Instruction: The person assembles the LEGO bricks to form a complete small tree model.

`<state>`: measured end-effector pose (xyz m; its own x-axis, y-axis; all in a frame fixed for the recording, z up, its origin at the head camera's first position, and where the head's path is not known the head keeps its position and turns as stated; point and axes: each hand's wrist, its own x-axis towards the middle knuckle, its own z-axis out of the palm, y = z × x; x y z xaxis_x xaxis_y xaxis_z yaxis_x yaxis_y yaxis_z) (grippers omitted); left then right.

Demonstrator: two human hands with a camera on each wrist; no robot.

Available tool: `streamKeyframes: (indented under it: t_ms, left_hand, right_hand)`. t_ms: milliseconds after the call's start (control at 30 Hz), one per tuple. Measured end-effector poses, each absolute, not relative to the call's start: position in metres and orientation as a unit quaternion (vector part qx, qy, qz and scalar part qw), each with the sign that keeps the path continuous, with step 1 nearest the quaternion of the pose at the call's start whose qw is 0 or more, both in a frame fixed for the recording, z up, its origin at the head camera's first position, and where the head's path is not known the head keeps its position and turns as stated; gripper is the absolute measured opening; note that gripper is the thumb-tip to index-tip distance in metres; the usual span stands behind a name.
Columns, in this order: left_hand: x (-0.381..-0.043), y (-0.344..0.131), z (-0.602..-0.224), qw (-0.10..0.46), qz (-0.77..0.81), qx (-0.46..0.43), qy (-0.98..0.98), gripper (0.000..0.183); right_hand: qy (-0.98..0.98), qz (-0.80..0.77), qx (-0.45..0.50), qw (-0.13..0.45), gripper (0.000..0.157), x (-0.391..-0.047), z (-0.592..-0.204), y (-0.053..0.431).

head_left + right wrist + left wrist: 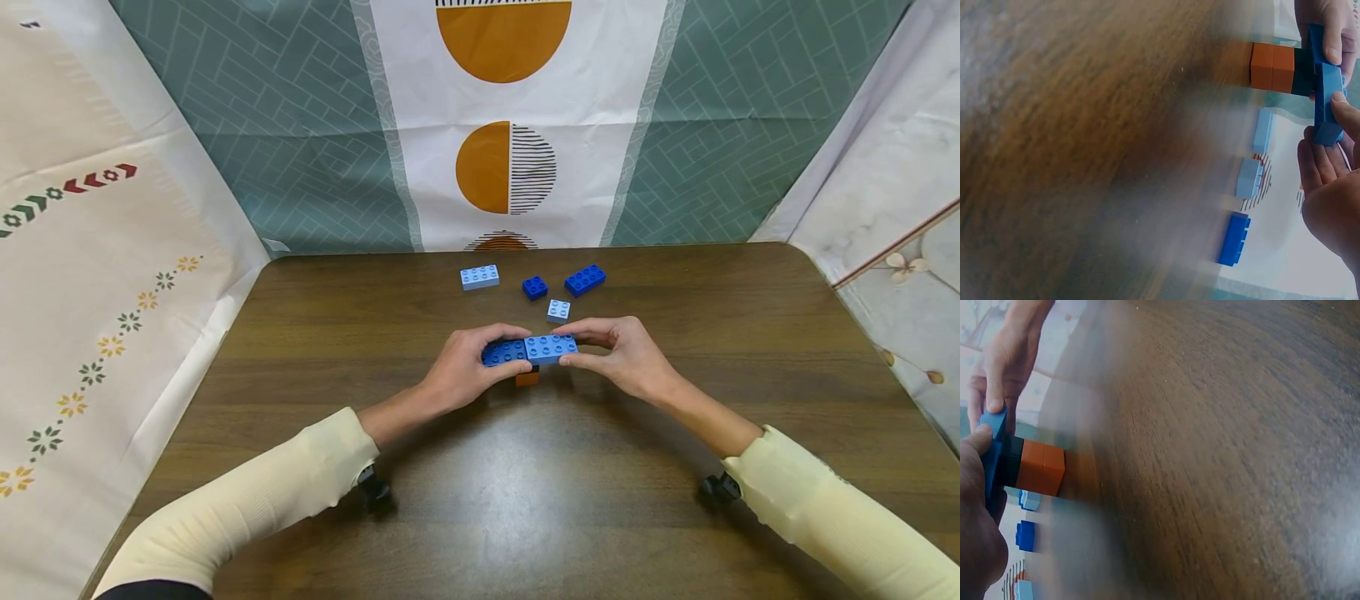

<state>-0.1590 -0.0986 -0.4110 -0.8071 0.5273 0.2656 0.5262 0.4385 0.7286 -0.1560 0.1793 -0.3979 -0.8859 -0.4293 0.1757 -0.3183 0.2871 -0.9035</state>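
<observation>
A small tower of orange bricks (pixel 527 379) with a dark brick (pixel 1302 72) on top stands on the table. Across its top, two long studded bricks lie end to end. My left hand (pixel 471 367) grips the medium-blue toy brick (pixel 504 353), thumb on the near side and fingers on the far side. With thumb and fingers, my right hand (pixel 628 357) pinches the lighter blue toy brick (pixel 551 348) at its right end. In the right wrist view, that lighter brick (pixel 1327 106) overhangs the tower. My left thumb reaches the seam between the two.
Behind the hands lie a long pale-blue brick (pixel 480 277), a small dark-blue brick (pixel 535 288), a long dark-blue brick (pixel 585 280) and a small pale-blue brick (pixel 558 311). A patterned cloth (pixel 315 125) hangs along the back edge of the brown wooden table (pixel 300 350).
</observation>
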Motion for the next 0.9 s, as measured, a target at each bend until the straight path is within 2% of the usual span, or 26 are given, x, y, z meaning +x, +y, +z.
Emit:
streamKeyframes:
  t_ms: [900]
  left_hand:
    - [-0.1619, -0.0907, -0.4161, -0.009, 0.436, 0.317, 0.842, 0.033]
  right_hand:
    - [0.81, -0.533, -0.244, 0.04, 0.032, -0.1571, -0.3994, 0.1805]
